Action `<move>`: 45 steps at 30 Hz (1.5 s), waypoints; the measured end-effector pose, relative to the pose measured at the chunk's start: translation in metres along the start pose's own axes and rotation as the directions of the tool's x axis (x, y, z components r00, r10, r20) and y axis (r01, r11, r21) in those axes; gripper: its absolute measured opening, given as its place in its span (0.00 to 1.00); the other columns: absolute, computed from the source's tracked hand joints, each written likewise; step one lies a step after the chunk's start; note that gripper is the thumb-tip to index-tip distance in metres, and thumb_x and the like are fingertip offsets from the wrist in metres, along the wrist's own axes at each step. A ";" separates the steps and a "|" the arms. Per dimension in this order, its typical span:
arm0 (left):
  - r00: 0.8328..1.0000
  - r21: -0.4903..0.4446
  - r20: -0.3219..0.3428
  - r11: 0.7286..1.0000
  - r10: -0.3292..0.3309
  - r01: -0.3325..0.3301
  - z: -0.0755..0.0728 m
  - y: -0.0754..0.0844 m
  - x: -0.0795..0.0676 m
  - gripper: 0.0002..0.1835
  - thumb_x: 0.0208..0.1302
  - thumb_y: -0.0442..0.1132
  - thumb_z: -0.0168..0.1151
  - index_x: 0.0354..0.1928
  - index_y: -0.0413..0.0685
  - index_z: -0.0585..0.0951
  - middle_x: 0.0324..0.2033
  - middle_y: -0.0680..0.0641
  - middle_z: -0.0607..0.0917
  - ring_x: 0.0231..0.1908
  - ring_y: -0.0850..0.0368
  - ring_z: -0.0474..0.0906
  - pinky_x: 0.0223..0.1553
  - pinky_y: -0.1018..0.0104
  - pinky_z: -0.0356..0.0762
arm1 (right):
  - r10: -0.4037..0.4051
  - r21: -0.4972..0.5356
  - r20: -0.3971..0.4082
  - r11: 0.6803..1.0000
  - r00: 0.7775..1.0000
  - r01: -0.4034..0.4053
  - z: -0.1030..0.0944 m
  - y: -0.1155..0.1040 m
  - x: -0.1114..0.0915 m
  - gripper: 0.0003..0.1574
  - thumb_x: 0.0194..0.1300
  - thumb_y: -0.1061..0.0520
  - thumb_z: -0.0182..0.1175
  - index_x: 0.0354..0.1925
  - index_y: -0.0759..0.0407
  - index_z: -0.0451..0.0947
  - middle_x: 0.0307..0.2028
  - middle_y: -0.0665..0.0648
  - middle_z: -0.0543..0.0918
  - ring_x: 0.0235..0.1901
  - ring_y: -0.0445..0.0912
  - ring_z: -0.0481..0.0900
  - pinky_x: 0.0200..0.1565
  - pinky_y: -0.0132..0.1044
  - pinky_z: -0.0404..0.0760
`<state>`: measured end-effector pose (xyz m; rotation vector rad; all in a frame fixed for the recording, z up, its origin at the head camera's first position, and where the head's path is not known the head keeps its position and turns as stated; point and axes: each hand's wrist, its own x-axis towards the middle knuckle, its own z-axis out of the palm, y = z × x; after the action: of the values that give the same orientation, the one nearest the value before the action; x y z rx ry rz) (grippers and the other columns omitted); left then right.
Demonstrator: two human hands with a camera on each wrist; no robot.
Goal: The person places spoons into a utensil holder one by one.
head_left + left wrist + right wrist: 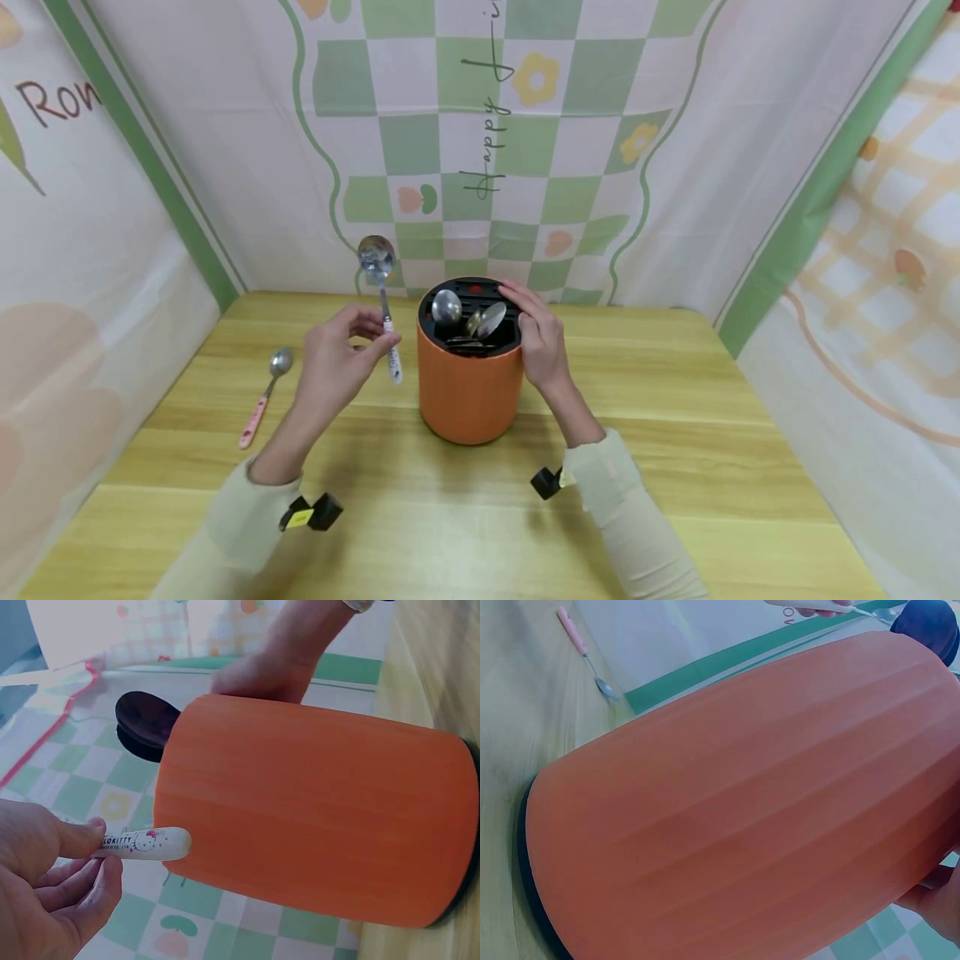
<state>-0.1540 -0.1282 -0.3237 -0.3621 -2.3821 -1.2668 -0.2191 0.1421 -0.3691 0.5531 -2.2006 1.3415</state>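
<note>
My left hand [337, 358] pinches a spoon [377, 257] between thumb and fingertips. Its round metal bowl points up, and its white printed handle [150, 844] points down, left of an orange utensil holder [470, 400]. My right hand [542, 342] rests against the holder's right side, with fairly straight fingers along the black slotted top [450, 302]. The holder stands upright on the table. Several spoons poke out of its top, bowls up, among them a round one [447, 308] and a tilted one [491, 320]; their handles are hidden inside.
A spoon with a pink handle [255, 421] lies on the wooden table [420, 517] to the left. Behind the table hangs a cloth [408, 142] with green and white checks. Printed cloths also line both sides.
</note>
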 end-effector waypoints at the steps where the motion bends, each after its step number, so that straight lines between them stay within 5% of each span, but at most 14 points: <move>1: 1.000 -0.004 -0.003 1.000 0.006 -0.006 0.001 0.001 0.001 0.11 0.59 0.36 0.71 0.42 0.39 0.82 0.35 0.43 0.88 0.38 0.50 0.85 0.34 0.69 0.86 | 0.000 0.000 -0.001 1.000 1.000 0.000 0.000 0.000 0.000 0.32 0.68 0.61 0.37 0.62 0.59 0.78 0.66 0.58 0.77 0.70 0.51 0.69 0.70 0.53 0.66; 32: 0.972 -0.025 -0.105 0.977 0.209 -0.212 0.017 0.040 0.033 0.13 0.58 0.35 0.72 0.42 0.38 0.81 0.34 0.42 0.87 0.37 0.50 0.86 0.34 0.59 0.87 | 0.007 -0.005 0.001 1.000 1.000 -0.007 0.000 -0.001 -0.001 0.32 0.69 0.60 0.37 0.62 0.58 0.78 0.66 0.57 0.76 0.70 0.51 0.69 0.70 0.53 0.67; 45: 0.964 -0.044 -0.053 0.964 0.261 -0.263 0.036 0.031 0.042 0.09 0.60 0.34 0.70 0.39 0.40 0.79 0.32 0.43 0.86 0.36 0.52 0.84 0.31 0.64 0.86 | 0.004 -0.008 -0.003 1.000 1.000 -0.004 -0.001 -0.002 -0.001 0.31 0.68 0.61 0.38 0.62 0.60 0.78 0.66 0.59 0.76 0.70 0.52 0.69 0.70 0.54 0.67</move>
<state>-0.1867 -0.0795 -0.2993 -0.6334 -2.1797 -1.2001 -0.2169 0.1416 -0.3678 0.5433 -2.2054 1.3339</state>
